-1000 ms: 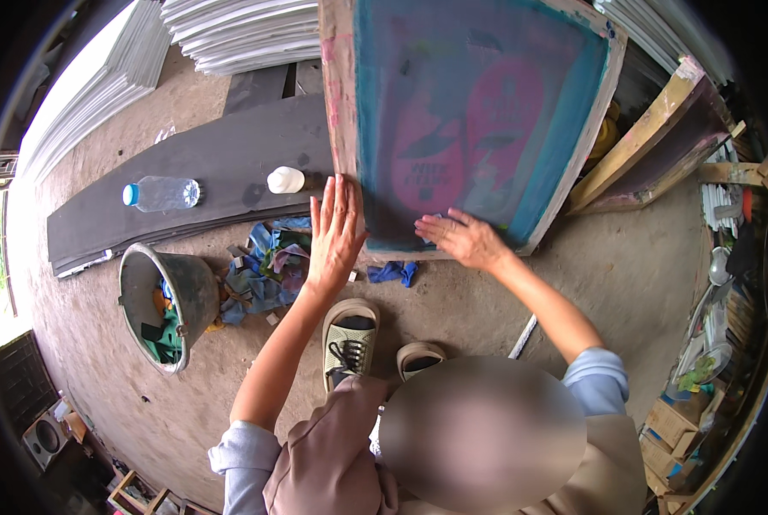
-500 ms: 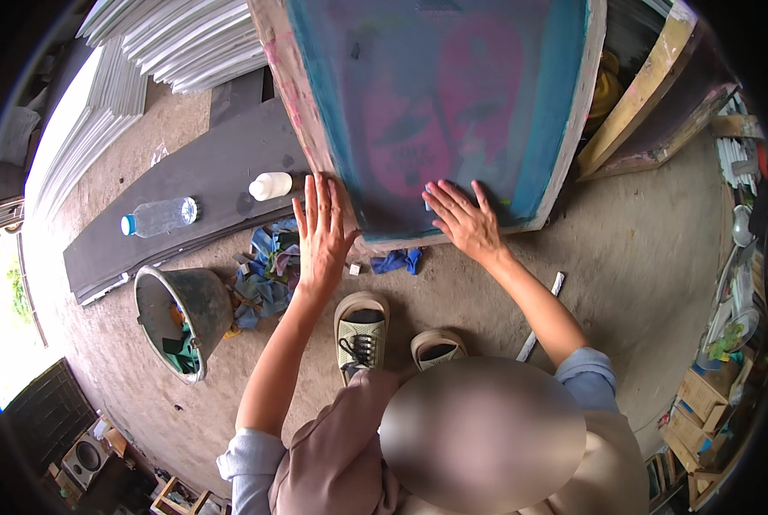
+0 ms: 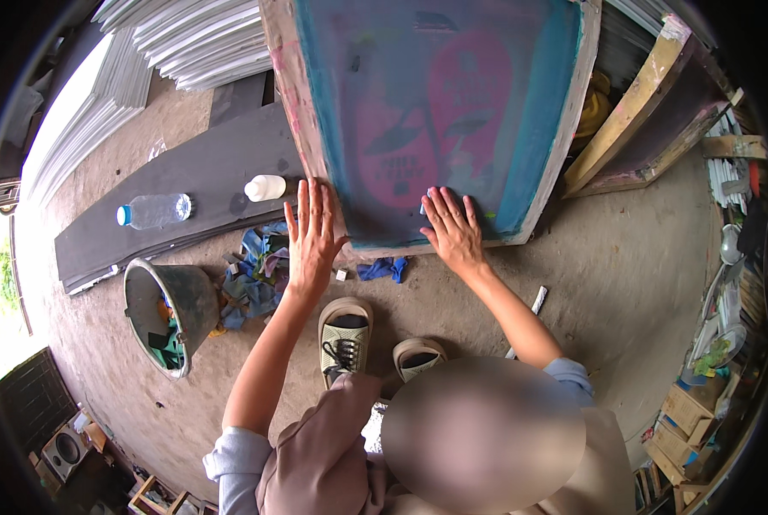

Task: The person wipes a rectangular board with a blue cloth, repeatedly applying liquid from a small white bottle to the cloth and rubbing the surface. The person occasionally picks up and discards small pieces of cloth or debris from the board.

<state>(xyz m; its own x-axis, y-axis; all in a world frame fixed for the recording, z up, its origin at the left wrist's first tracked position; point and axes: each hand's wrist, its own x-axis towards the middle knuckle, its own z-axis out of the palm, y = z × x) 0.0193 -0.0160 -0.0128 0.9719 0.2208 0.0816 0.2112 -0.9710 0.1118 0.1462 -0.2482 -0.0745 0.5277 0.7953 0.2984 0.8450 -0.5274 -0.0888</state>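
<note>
A large framed printing screen [image 3: 534,129] with blue-green mesh and faint pink shoe-sole shapes leans in front of me. My left hand [image 3: 314,245] lies flat with fingers stretched out, its tips against the frame's lower left edge. Low on the mesh rests my right hand [image 3: 454,236], fingers extended and slightly apart. Under its fingertips shows the edge of a small pale blue piece [image 3: 424,206]; the rest is covered, so its kind is unclear. Beside the left hand, a white bottle [image 3: 266,188] lies on a dark board [image 3: 217,184].
A clear plastic bottle [image 3: 157,212] lies on the same board. Left of my feet, a tipped bucket [image 3: 182,300] holds cloths, with coloured rags [image 3: 251,287] beside it. Another wooden frame [image 3: 628,112] leans at the right. White sheets [image 3: 195,43] are stacked at the far left.
The view has shifted slightly, moving the scene a little to the left. My right hand has turned so its fingers point more up the screen. My left hand keeps its place on the frame.
</note>
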